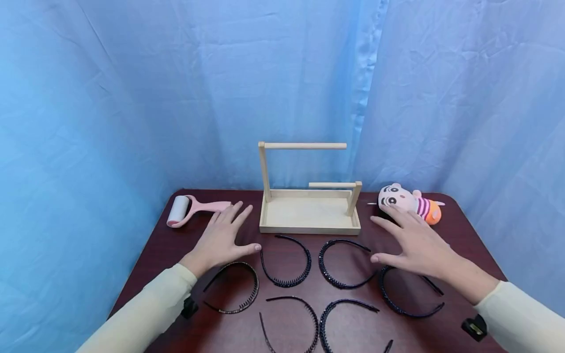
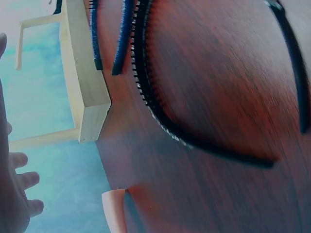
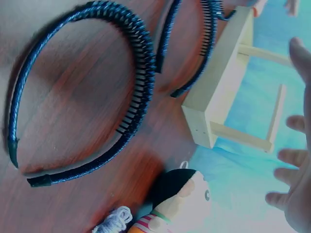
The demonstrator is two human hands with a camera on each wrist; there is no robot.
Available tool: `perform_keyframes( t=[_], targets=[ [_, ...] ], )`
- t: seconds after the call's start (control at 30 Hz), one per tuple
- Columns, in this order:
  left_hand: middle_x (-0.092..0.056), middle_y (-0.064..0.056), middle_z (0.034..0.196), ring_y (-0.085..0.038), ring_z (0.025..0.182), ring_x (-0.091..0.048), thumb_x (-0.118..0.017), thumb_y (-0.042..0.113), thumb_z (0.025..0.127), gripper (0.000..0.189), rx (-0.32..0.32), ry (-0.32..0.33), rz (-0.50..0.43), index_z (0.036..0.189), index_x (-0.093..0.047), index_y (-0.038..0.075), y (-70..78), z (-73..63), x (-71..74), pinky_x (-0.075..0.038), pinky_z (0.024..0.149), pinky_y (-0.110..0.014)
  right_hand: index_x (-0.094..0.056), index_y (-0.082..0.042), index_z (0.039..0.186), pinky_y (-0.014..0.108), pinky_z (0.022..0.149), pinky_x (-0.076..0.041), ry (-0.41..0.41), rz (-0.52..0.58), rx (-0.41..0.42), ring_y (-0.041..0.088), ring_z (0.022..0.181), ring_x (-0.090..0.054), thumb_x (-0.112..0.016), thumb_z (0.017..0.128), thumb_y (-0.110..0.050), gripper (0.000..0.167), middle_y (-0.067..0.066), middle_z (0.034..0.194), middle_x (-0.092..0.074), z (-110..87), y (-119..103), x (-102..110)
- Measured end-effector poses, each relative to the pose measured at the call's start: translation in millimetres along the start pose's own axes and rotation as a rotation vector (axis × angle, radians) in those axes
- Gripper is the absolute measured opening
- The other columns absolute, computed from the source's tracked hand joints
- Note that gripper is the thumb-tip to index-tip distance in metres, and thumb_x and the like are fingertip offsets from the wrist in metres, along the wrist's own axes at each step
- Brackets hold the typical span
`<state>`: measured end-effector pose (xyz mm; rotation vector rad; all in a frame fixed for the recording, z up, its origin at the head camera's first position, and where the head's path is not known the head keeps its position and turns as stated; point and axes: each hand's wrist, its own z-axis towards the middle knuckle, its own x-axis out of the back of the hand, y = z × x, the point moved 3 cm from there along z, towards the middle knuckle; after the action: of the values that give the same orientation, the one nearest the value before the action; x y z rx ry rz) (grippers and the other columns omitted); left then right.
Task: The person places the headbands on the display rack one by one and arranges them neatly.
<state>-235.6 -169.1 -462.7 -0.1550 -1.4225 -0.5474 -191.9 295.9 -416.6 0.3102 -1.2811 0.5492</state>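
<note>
My left hand [image 1: 222,240] hovers over the left of the table, fingers spread and holding nothing. On the other side my right hand [image 1: 419,245] is likewise spread and empty, in front of the plush doll. Several dark toothed headbands lie below and between the hands. One headband [image 1: 256,289] is beneath the left wrist; another [image 1: 388,296] lies under the right. Between the hands are a headband [image 1: 307,267] and a second headband [image 1: 322,264]. Nearer the front, two more are partly cut off. The right wrist view shows a glossy braided headband [image 3: 146,82] up close.
A pale wooden rack [image 1: 309,230] with a tray base and two horizontal bars stands at the back middle. A pink-handled lint roller [image 1: 178,211] lies back left, the plush doll [image 1: 399,198] back right. A cord bundle [image 3: 114,221] lies beside the doll. Blue curtains [image 1: 282,73] hang behind.
</note>
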Motion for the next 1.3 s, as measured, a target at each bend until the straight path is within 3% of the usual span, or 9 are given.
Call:
perform_keyframes(
  t=[0.17, 0.33, 0.47, 0.6, 0.7, 0.93, 1.07, 1.3],
  targets=[
    [-0.041, -0.011, 0.160, -0.034, 0.146, -0.043, -0.053, 0.084, 0.086, 0.100, 0.105, 0.005, -0.153, 0.162, -0.034, 0.023, -1.9, 4.2, -3.2, -0.039, 0.115, -0.058, -0.064, -0.018, 0.137, 0.057, 0.094, -0.051, -0.005, 0.078, -0.074, 0.031, 0.126, -0.058, -0.079, 0.081, -0.064, 0.074, 0.007, 0.143, -0.057, -18.6, -2.8, 15.8],
    [-0.052, -0.007, 0.152, -0.030, 0.135, -0.055, -0.056, 0.080, 0.088, 0.091, 0.230, -0.009, -0.339, 0.157, -0.042, 0.023, -6.5, 9.4, -8.8, -0.048, 0.106, -0.055, -0.067, -0.022, 0.132, 0.041, 0.088, -0.053, 0.017, 0.138, -0.110, 0.020, 0.117, -0.065, -0.085, 0.082, -0.050, 0.060, -0.005, 0.130, -0.065, -39.8, -2.6, 22.6],
    [-0.062, -0.010, 0.139, -0.029, 0.118, -0.064, -0.060, 0.064, 0.095, 0.074, 0.278, -0.004, -0.475, 0.153, -0.048, 0.020, -10.2, 15.4, -14.6, -0.052, 0.097, -0.052, -0.069, -0.025, 0.126, 0.029, 0.079, -0.055, 0.038, 0.197, -0.090, 0.007, 0.100, -0.068, -0.089, 0.080, -0.040, 0.053, -0.013, 0.118, -0.070, -55.6, -1.2, 17.4],
    [-0.063, -0.014, 0.136, -0.030, 0.116, -0.065, -0.063, 0.049, 0.099, 0.061, 0.326, -0.011, -0.579, 0.150, -0.052, 0.017, -12.8, 20.6, -21.9, -0.054, 0.097, -0.051, -0.071, -0.025, 0.122, 0.025, 0.071, -0.056, 0.017, 0.283, -0.082, -0.001, 0.092, -0.065, -0.089, 0.080, -0.035, 0.047, -0.018, 0.108, -0.071, -70.1, -0.9, 4.2],
    [-0.063, -0.015, 0.136, -0.031, 0.119, -0.064, -0.064, 0.042, 0.100, 0.057, 0.356, -0.017, -0.635, 0.150, -0.052, 0.016, -13.6, 23.4, -27.7, -0.054, 0.098, -0.051, -0.072, -0.024, 0.120, 0.024, 0.068, -0.056, -0.029, 0.357, -0.115, -0.001, 0.091, -0.067, -0.088, 0.082, -0.035, 0.042, -0.015, 0.106, -0.073, -80.7, -0.5, -7.1],
    [-0.063, -0.013, 0.137, -0.032, 0.119, -0.064, -0.066, 0.034, 0.101, 0.054, 0.403, -0.014, -0.706, 0.150, -0.053, 0.015, -14.9, 28.8, -42.4, -0.053, 0.099, -0.051, -0.070, -0.010, 0.124, 0.025, 0.067, -0.058, -0.241, 0.533, -0.235, -0.002, 0.085, -0.067, -0.081, 0.089, -0.037, 0.045, -0.001, 0.106, -0.075, -99.4, 1.4, -33.3],
    [-0.064, -0.015, 0.137, -0.032, 0.117, -0.066, -0.066, 0.032, 0.101, 0.054, 0.430, -0.020, -0.732, 0.150, -0.053, 0.013, -16.3, 31.8, -48.0, -0.054, 0.098, -0.048, -0.070, -0.010, 0.122, 0.025, 0.066, -0.057, -0.254, 0.571, -0.244, -0.004, 0.083, -0.066, -0.081, 0.088, -0.037, 0.045, -0.003, 0.102, -0.074, -108.0, -1.6, -47.0],
    [-0.062, -0.022, 0.138, -0.029, 0.106, -0.070, -0.067, 0.024, 0.101, 0.058, 0.453, -0.053, -0.841, 0.152, -0.048, 0.005, -16.6, 36.4, -55.8, -0.059, 0.084, -0.040, -0.069, -0.009, 0.122, 0.024, 0.068, -0.058, -0.292, 0.642, -0.257, -0.002, 0.084, -0.067, -0.080, 0.090, -0.039, 0.045, -0.004, 0.103, -0.074, -115.2, -5.4, -61.6]
  ],
)
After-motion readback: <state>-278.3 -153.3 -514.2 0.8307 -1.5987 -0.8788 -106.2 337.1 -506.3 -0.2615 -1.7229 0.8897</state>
